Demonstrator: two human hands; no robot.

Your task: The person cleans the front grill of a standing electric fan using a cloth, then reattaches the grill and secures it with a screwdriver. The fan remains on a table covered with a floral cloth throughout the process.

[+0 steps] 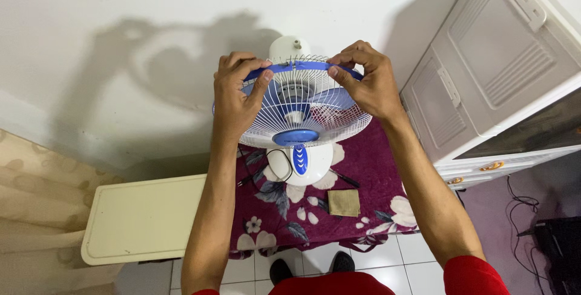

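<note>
A white desk fan (301,163) with a blue badge stands on a maroon floral cloth (363,180). Its white wire front grille (302,110) is ringed by a blue rim (299,67). My left hand (236,95) grips the rim at the upper left, thumb over the blue band. On the upper right, my right hand (369,83) pinches the same rim, with its fingers on top. The white motor housing (288,47) shows behind the rim. Blue blades are visible through the grille.
A tan folded cloth (344,202) and a dark screwdriver (346,179) lie on the floral cloth near the fan base. A cream plastic table (139,219) stands at left, a white cabinet (490,71) at right. Cables and a dark box (557,246) sit on the floor at right.
</note>
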